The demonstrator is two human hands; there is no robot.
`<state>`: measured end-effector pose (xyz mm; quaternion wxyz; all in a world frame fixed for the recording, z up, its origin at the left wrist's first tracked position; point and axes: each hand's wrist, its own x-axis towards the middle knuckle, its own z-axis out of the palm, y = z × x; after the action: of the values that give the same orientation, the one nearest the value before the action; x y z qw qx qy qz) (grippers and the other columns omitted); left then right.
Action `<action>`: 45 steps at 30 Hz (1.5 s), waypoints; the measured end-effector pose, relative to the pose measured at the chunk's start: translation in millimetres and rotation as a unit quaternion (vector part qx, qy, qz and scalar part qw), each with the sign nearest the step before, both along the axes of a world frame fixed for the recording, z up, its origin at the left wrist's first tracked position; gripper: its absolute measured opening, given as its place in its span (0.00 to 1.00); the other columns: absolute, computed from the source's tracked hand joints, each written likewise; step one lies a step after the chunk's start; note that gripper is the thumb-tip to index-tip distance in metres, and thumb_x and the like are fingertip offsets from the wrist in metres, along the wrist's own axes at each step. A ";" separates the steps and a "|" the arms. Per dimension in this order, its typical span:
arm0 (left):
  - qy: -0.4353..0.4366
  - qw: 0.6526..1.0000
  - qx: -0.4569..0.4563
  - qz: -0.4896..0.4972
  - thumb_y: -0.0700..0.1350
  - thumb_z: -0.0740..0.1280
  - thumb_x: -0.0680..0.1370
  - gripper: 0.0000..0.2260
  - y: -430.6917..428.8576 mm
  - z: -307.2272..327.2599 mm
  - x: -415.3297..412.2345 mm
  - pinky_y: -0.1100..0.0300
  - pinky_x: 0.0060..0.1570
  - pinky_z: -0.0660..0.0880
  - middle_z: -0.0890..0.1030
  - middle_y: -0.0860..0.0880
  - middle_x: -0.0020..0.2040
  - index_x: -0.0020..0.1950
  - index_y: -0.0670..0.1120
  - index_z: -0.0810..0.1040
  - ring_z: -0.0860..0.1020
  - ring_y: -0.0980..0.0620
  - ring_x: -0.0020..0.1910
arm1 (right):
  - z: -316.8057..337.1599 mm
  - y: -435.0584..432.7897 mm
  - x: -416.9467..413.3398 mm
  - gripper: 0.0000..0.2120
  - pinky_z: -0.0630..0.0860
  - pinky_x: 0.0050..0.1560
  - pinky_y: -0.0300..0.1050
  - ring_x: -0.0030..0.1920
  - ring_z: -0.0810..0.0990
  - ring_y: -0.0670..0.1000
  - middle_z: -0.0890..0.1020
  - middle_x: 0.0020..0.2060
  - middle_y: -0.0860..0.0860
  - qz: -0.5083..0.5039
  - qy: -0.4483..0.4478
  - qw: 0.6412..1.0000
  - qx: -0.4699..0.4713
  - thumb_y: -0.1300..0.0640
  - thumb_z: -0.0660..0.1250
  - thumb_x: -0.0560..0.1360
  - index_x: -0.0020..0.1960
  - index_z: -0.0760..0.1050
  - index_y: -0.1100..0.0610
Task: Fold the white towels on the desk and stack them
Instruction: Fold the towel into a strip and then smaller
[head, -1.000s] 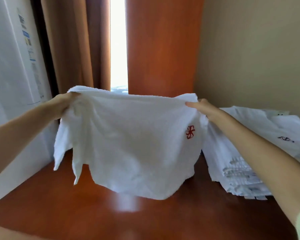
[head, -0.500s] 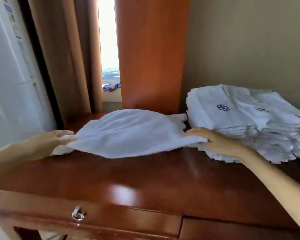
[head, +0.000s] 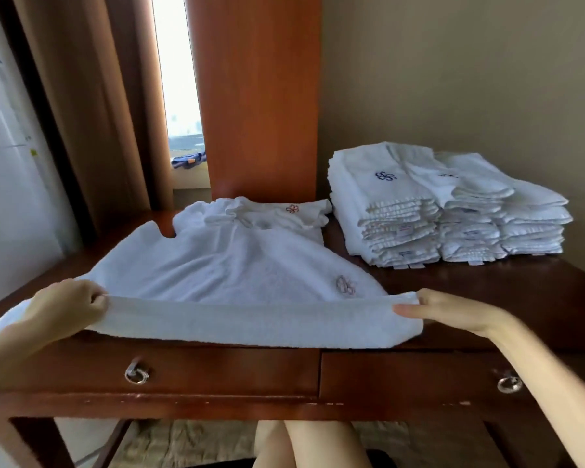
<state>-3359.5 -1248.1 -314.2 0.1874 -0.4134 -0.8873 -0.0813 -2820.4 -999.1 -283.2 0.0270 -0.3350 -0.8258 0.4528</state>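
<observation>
I'm pinching towel [head: 237, 265] near edge with fingers [head: 97, 297]: left hand [head: 65, 307] 9 o'clock, right hand [head: 453, 312] 3. Long side running 9 to 3; fold likely going toward 12.

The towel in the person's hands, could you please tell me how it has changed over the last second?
The towel went from hanging in the air to lying spread on the desk, its near edge drawn back to the desk's front. The left hand and right hand came down and toward the person, keeping hold of its corners. The stack of folded towels stayed at the right.
</observation>
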 end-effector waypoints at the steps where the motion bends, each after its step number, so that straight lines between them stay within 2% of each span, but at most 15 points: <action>1: -0.012 1.000 0.008 0.006 0.41 0.66 0.73 0.12 3.3 4.5 -2.4 0.57 0.31 0.70 0.77 0.50 0.27 0.28 0.49 0.78 0.75 0.47 0.28 | 0.7 0.3 -5.3 0.25 0.74 0.49 0.31 0.49 0.81 0.44 0.83 0.47 0.48 0.008 0.003 1.000 -0.011 0.40 0.61 0.75 0.50 0.80 0.62; 5: -0.040 0.990 0.136 -0.020 0.39 0.63 0.77 0.12 38.1 32.6 -6.0 0.51 0.35 0.71 0.77 0.47 0.32 0.36 0.51 0.74 0.76 0.39 0.32 | -1.8 18.8 -31.9 0.24 0.75 0.62 0.46 0.59 0.80 0.51 0.83 0.56 0.53 -0.097 0.102 0.990 0.014 0.43 0.62 0.77 0.60 0.78 0.61; 9: 0.004 0.975 0.220 -0.023 0.37 0.58 0.79 0.11 82.7 55.3 15.6 0.40 0.52 0.70 0.79 0.37 0.48 0.53 0.43 0.79 0.77 0.34 0.46 | -17.6 32.1 -56.7 0.07 0.75 0.43 0.33 0.45 0.82 0.42 0.83 0.49 0.47 -0.251 0.224 0.940 0.059 0.53 0.63 0.80 0.51 0.79 0.52; 12: -0.039 0.985 0.163 0.035 0.34 0.59 0.77 0.17 108.1 49.0 49.6 0.32 0.68 0.52 0.72 0.34 0.61 0.64 0.42 0.74 0.70 0.33 0.61 | -35.1 36.5 -69.5 0.10 0.66 0.36 0.42 0.38 0.74 0.48 0.74 0.37 0.48 -0.320 0.118 0.923 0.179 0.51 0.62 0.80 0.41 0.71 0.53; 15: -0.040 0.995 0.033 -0.085 0.38 0.63 0.77 0.25 128.3 25.5 101.6 0.37 0.70 0.55 0.60 0.39 0.74 0.74 0.44 0.65 0.60 0.39 0.72 | -42.2 36.1 -72.2 0.13 0.63 0.35 0.42 0.36 0.71 0.47 0.70 0.35 0.45 -0.340 0.054 0.920 0.185 0.44 0.61 0.78 0.38 0.66 0.49; 20: -0.038 0.876 -0.100 -0.470 0.55 0.52 0.83 0.23 158.9 4.5 198.9 0.52 0.75 0.42 0.43 0.55 0.79 0.78 0.58 0.54 0.42 0.54 0.78 | -20.8 34.7 -67.2 0.35 0.70 0.44 0.46 0.51 0.78 0.54 0.79 0.47 0.51 -0.308 -0.147 0.921 0.186 0.25 0.49 0.72 0.50 0.75 0.55; 22: -0.041 0.848 -0.140 -0.509 0.59 0.48 0.82 0.24 170.7 1.5 230.1 0.55 0.73 0.37 0.38 0.57 0.78 0.78 0.61 0.47 0.36 0.57 0.76 | -15.0 30.6 -65.4 0.41 0.70 0.48 0.47 0.58 0.77 0.55 0.78 0.52 0.53 -0.290 -0.183 0.926 0.160 0.22 0.49 0.70 0.61 0.74 0.56; 24: -0.047 0.843 -0.163 -0.510 0.61 0.46 0.82 0.25 180.2 -1.8 249.9 0.55 0.73 0.35 0.35 0.58 0.77 0.78 0.62 0.43 0.34 0.57 0.76 | -13.8 26.7 -63.5 0.42 0.72 0.50 0.46 0.57 0.79 0.55 0.80 0.51 0.53 -0.277 -0.185 0.932 0.146 0.22 0.50 0.69 0.59 0.74 0.57; 28: -0.087 0.846 -0.200 -0.486 0.62 0.46 0.82 0.27 183.0 -13.4 264.1 0.49 0.75 0.35 0.31 0.56 0.76 0.77 0.61 0.35 0.30 0.57 0.74 | -8.5 20.3 -58.7 0.35 0.76 0.33 0.37 0.33 0.84 0.49 0.83 0.30 0.51 -0.253 -0.030 0.967 -0.007 0.28 0.58 0.72 0.44 0.79 0.61; 31: -0.089 0.852 -0.192 -0.478 0.64 0.44 0.80 0.29 179.4 -19.4 263.7 0.49 0.74 0.33 0.28 0.56 0.75 0.75 0.61 0.30 0.28 0.57 0.73 | -7.5 22.2 -58.9 0.24 0.81 0.49 0.46 0.48 0.85 0.49 0.86 0.47 0.51 -0.245 0.131 0.954 -0.112 0.37 0.65 0.74 0.58 0.79 0.54; 33: -0.086 0.855 -0.191 -0.474 0.66 0.43 0.79 0.30 175.7 -20.6 263.8 0.50 0.74 0.32 0.27 0.57 0.74 0.73 0.61 0.28 0.27 0.58 0.72 | -8.6 23.9 -63.1 0.20 0.76 0.62 0.53 0.57 0.81 0.51 0.83 0.56 0.52 -0.248 0.250 0.915 -0.196 0.46 0.68 0.75 0.64 0.76 0.55; 35: -0.087 0.858 -0.194 -0.468 0.67 0.42 0.78 0.30 170.9 -20.7 264.5 0.51 0.74 0.32 0.26 0.57 0.74 0.72 0.62 0.27 0.27 0.58 0.72 | -9.0 21.9 -69.8 0.18 0.74 0.63 0.52 0.60 0.80 0.54 0.82 0.58 0.56 -0.242 0.318 0.882 -0.248 0.54 0.68 0.77 0.64 0.76 0.59; 38: -0.088 0.860 -0.196 -0.462 0.65 0.43 0.79 0.29 163.0 -18.8 266.3 0.53 0.73 0.31 0.28 0.57 0.75 0.72 0.63 0.28 0.29 0.57 0.73 | -10.3 18.8 -78.0 0.18 0.77 0.56 0.46 0.57 0.80 0.55 0.81 0.57 0.58 -0.282 0.348 0.884 -0.135 0.65 0.70 0.74 0.64 0.75 0.60; 41: -0.101 0.855 -0.192 -0.470 0.65 0.44 0.79 0.30 155.5 -17.5 275.1 0.54 0.73 0.32 0.30 0.56 0.76 0.73 0.62 0.28 0.31 0.56 0.75 | -12.8 20.0 -73.5 0.22 0.77 0.46 0.35 0.50 0.82 0.44 0.83 0.50 0.52 -0.296 0.389 0.873 0.005 0.73 0.69 0.71 0.61 0.77 0.55; 45: -0.108 0.833 -0.218 -0.496 0.67 0.42 0.78 0.29 149.2 -17.5 300.6 0.52 0.74 0.32 0.35 0.55 0.77 0.74 0.64 0.32 0.33 0.55 0.75 | -25.4 32.2 -45.4 0.32 0.76 0.60 0.48 0.65 0.75 0.50 0.76 0.65 0.52 -0.304 0.213 0.918 0.137 0.73 0.65 0.71 0.70 0.71 0.49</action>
<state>-3058.9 -1099.0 -331.7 -0.0701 -0.8169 -0.5724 -0.0115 -2865.8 -967.0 -308.6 0.3848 -0.4588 -0.7127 0.3654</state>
